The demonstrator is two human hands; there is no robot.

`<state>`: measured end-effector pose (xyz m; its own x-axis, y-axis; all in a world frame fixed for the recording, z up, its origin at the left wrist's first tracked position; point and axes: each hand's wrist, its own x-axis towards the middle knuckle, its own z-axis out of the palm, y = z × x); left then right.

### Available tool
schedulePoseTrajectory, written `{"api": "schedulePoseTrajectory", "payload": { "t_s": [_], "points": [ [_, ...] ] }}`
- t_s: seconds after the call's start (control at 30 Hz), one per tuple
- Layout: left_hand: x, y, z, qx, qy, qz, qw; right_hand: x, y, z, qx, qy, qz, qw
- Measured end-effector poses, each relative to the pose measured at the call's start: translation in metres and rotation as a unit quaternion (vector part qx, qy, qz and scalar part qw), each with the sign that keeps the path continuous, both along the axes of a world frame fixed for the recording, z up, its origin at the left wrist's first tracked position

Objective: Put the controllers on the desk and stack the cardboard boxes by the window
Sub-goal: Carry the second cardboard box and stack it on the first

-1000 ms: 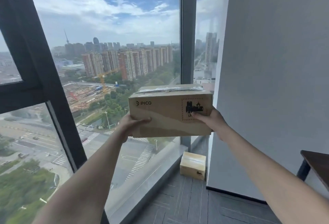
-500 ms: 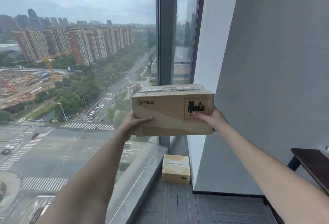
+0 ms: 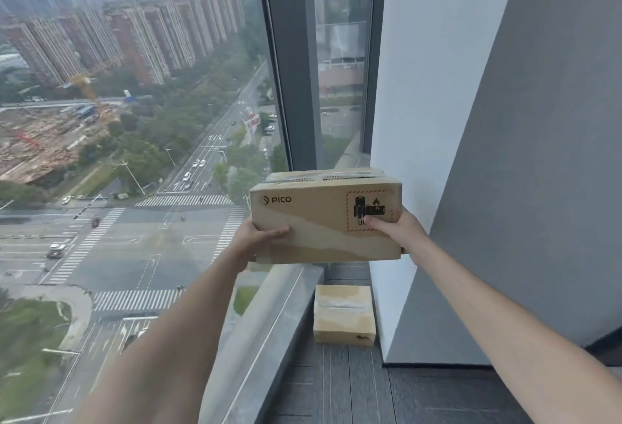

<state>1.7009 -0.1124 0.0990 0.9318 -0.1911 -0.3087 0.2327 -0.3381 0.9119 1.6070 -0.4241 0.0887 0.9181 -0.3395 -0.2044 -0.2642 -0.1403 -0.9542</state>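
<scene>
I hold a brown cardboard box (image 3: 319,221) marked PICO out in front of me, in the air. My left hand (image 3: 259,242) grips its lower left corner, thumb on the front face. My right hand (image 3: 395,233) grips the right end, thumb over the warning label. Below it a second, smaller cardboard box (image 3: 343,314) lies on the dark floor in the corner between the window sill and the wall. No controllers are in view.
A floor-to-ceiling window (image 3: 134,120) with a grey sill (image 3: 269,322) runs along the left. A dark window post (image 3: 292,70) stands behind the held box. A white and grey wall (image 3: 505,154) closes the right side. Dark plank floor (image 3: 336,390) lies in front.
The view has tilted down and moved closer to the corner. The held box sits lower in view, nearer above the floor box. The desk edge at the right has left the view.
</scene>
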Motion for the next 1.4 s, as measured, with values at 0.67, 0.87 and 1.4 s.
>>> {"api": "schedulePoseTrajectory", "payload": {
  "t_s": [0.67, 0.87, 1.4],
  "points": [
    [0.144, -0.082, -0.352, 0.013, 0.173, 0.030, 0.984, 0.128, -0.061, -0.352, 0.082, 0.167, -0.064, 0.980],
    [0.179, -0.100, -0.489, 0.006, 0.152, 0.018, 0.988, 0.152, -0.073, -0.491, 0.081, 0.144, -0.083, 0.983],
    [0.180, -0.103, -0.784, -0.085, 0.067, 0.032, 0.994, 0.164, -0.081, -0.744, 0.048, 0.048, -0.072, 0.995]
  ]
}}
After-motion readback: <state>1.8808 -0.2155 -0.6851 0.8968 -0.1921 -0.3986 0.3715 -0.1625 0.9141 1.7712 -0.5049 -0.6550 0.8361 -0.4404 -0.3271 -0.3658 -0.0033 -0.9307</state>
